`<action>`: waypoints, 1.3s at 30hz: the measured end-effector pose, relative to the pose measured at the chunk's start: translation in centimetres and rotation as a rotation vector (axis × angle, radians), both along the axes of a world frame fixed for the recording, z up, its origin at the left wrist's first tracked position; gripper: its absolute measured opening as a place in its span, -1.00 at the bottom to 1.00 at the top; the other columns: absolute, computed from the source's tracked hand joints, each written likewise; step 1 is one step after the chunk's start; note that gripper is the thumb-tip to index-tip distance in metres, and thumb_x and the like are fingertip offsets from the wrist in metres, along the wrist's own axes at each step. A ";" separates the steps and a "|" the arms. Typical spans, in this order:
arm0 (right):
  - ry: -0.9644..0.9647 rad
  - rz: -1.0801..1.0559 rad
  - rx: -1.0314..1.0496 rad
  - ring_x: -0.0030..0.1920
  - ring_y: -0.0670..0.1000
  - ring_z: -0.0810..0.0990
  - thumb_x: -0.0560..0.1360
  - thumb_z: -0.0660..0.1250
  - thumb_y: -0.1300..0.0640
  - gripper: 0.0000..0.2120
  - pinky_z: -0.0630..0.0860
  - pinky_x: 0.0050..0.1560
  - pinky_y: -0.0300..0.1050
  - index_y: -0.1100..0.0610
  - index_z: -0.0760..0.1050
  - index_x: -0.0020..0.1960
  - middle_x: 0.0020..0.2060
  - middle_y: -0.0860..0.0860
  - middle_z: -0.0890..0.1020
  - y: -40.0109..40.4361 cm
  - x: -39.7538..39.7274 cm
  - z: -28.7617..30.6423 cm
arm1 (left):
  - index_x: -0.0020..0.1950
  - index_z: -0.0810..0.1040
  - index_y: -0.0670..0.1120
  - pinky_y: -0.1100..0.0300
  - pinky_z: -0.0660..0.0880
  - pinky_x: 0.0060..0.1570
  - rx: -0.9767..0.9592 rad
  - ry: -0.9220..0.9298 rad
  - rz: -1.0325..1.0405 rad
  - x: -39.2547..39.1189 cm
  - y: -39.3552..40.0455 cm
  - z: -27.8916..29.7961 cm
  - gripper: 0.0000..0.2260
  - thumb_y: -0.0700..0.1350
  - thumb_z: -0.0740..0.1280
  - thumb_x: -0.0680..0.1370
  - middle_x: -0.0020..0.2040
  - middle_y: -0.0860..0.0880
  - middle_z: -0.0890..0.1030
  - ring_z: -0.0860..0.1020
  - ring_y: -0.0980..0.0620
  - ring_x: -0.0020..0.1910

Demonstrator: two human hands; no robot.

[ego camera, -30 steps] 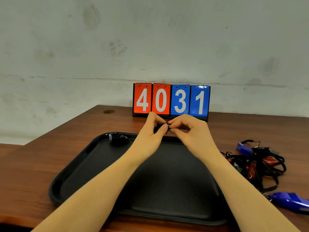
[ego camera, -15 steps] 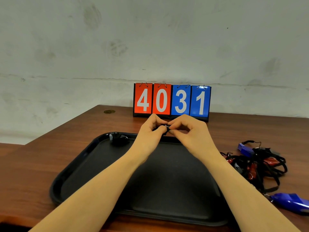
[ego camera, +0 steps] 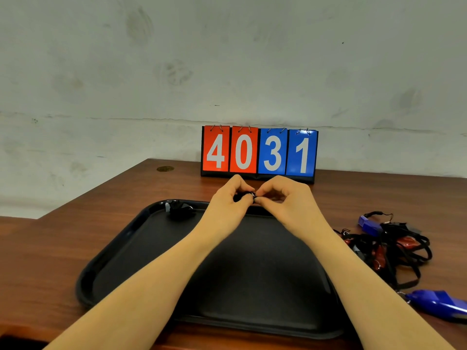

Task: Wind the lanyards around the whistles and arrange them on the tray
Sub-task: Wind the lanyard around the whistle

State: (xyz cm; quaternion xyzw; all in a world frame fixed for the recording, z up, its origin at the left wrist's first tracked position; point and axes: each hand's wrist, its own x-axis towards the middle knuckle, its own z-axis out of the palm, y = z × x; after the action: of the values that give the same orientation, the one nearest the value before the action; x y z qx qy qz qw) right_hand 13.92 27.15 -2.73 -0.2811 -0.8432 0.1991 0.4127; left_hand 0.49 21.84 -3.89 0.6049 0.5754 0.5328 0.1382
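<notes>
two hands are raised together above the far rim of the tray (ego camera: pixel 118 251), fingertips meeting. a small black whistle (ego camera: pixel 243 197), mostly hidden, is pinched in the curled fingers of the left hand (ego camera: pixel 228 204), while the thumb and forefinger of the right hand (ego camera: pixel 285 203) are closed on something tiny at its end, probably the lanyard's tail or ring; that much cannot be made out. both forearms are stretched forward over the tray, wrists lifted. the winding of this whistle is judged nearly finished, though it has not yet been set down. one wound black whistle (ego camera: pixel 180 210) is already laid in the tray's far left corner. much is left: a tangle of lanyards and whistles (ego camera: pixel 386 246) lies on the table (ego camera: pixel 50 248) to the right, and a blue whistle (ego camera: pixel 437 303) lies nearer.
</notes>
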 end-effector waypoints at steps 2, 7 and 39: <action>-0.040 -0.006 0.022 -0.10 -0.14 0.55 0.43 0.40 0.22 -0.89 0.47 -0.07 -0.39 0.10 0.56 -0.05 -0.14 -0.06 0.58 0.0 0.1 0.0 | -0.01 0.46 -0.08 0.41 0.37 -0.15 -0.026 0.016 -0.012 0.0 -0.1 0.0 -0.96 -0.17 0.23 0.57 -0.07 0.07 0.55 0.50 0.20 -0.05; -0.099 0.001 0.032 -0.15 -0.13 0.53 0.43 0.40 0.22 -0.90 0.46 -0.15 -0.42 0.08 0.53 -0.09 -0.16 -0.07 0.56 0.2 0.3 0.1 | 0.01 0.44 -0.01 0.41 0.36 -0.14 -0.108 0.041 -0.030 -0.2 -0.1 0.0 -0.91 -0.17 0.17 0.59 -0.03 0.05 0.55 0.50 0.19 -0.04; -0.105 0.104 -0.048 -0.15 -0.17 0.60 0.45 0.36 0.25 -0.89 0.53 -0.03 -0.30 0.06 0.53 -0.10 -0.15 -0.07 0.58 0.6 0.9 0.2 | 0.15 0.41 0.00 0.45 0.35 -0.08 -0.143 0.080 -0.037 -0.3 -0.5 -0.2 -0.85 -0.12 0.14 0.61 0.03 0.13 0.49 0.46 0.23 0.02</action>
State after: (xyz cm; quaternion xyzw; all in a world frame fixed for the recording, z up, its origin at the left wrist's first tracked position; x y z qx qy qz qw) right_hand 14.83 27.78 -2.55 -0.2569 -0.8722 0.2251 0.3502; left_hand 0.15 21.32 -4.05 0.6248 0.6060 0.4629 0.1677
